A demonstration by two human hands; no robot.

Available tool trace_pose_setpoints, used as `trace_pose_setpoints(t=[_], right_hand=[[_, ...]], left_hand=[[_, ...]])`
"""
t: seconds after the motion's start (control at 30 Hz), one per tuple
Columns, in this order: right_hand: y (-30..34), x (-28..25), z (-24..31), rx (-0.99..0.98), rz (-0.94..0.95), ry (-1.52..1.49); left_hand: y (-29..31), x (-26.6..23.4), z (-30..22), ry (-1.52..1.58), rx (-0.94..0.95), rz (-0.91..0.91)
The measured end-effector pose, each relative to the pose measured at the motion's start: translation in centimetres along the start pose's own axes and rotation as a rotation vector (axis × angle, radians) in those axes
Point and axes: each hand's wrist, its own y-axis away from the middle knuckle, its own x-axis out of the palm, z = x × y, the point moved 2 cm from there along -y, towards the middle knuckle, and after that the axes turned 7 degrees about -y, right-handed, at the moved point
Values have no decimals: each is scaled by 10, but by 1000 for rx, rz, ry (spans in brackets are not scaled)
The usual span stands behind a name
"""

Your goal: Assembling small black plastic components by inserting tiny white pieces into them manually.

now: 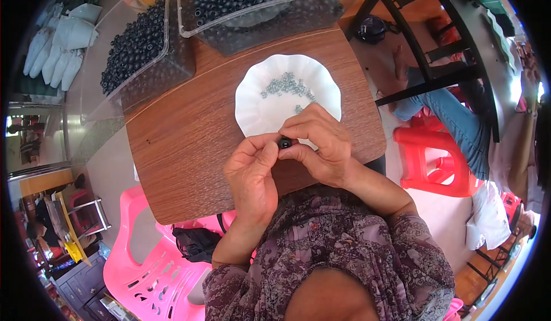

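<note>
Between the fingertips of both hands sits a small black round part (285, 142) with a hollow or hole facing up. My left hand (252, 169) pinches it from the left, thumb and forefinger pressed close. My right hand (321, 143) grips it from the right; whether its fingers also hold a tiny piece cannot be made out. Just beyond the hands stands a white scalloped plate (255, 91), its near right part covered by my right hand. On the plate lie many tiny clear greenish pieces (287, 84), mostly in one loose patch.
Two clear plastic bins, one at the far left (166, 40) and one at the back (258, 11), hold heaps of similar black parts. They stand at the wooden table's (189, 143) far side. A pink chair (129, 252), red stool (425, 154) and seated person's jeans (453, 126) flank the table.
</note>
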Motion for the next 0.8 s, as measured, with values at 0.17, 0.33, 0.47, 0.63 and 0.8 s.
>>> trace_pose_setpoints(t=[0.17, 0.33, 0.47, 0.63, 0.8], right_hand=[[-3, 2, 2, -116, 4, 82], [-1, 3, 0, -159, -8, 119], [-2, 8, -2, -214, -26, 82], [1, 10, -3, -235, -22, 97], [-2, 15, -5, -269, 3, 118]], left_hand=[[4, 5, -6, -190, 199, -57], [6, 5, -5, -287, 267, -79], [7, -1, -2, -309, 266, -111], [11, 2, -6, -263, 263, -85], [12, 0, -10, -211, 265, -114]])
